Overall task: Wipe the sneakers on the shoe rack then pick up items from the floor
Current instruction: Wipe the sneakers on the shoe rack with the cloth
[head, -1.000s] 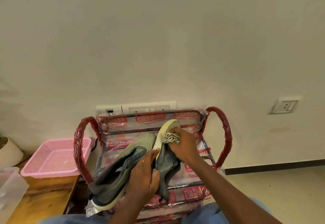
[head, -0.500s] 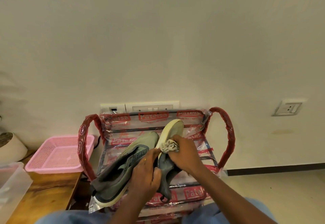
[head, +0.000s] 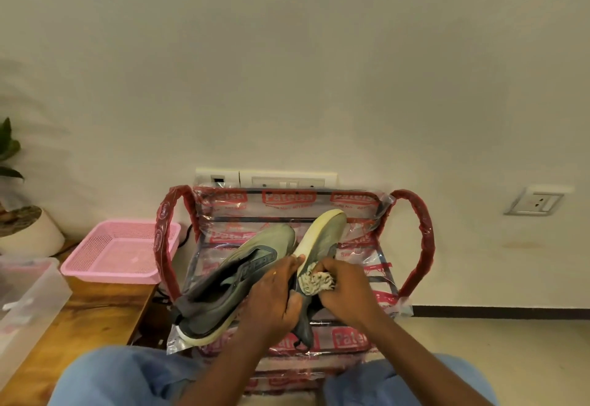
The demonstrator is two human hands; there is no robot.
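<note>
Presently, item one: held sneaker — grey upper, pale sole, tipped on its side with the toe pointing up toward the wall, raised just over the shoe rack. Left hand: fingers curled round the middle of the shoe, steadying it. Right hand: closed round a bunched cloth, which is pressed against the sole's edge near the midfoot.

Item two: second sneaker, same colouring, lying aslant on the rack's plastic-wrapped top tier, just beside the held one at the toes, heel at the front-left corner.

Step in hand, as judged: wiping the pale sole rim of the held shoe. To do it well — hold the left grip firm so the shoe does not twist under the rubbing. Run the cloth along the rim toward the toe in overlapping strokes. Turn the shoe to bring the hidden side round, and refold the cloth once a face is soiled. The loose plastic wrap looks slippery, so the shoe is best set down flat, well back from the edge.

Nearby: pink basket on a wooden table to the left, just beside the rack. Floor items are not in view.
</note>
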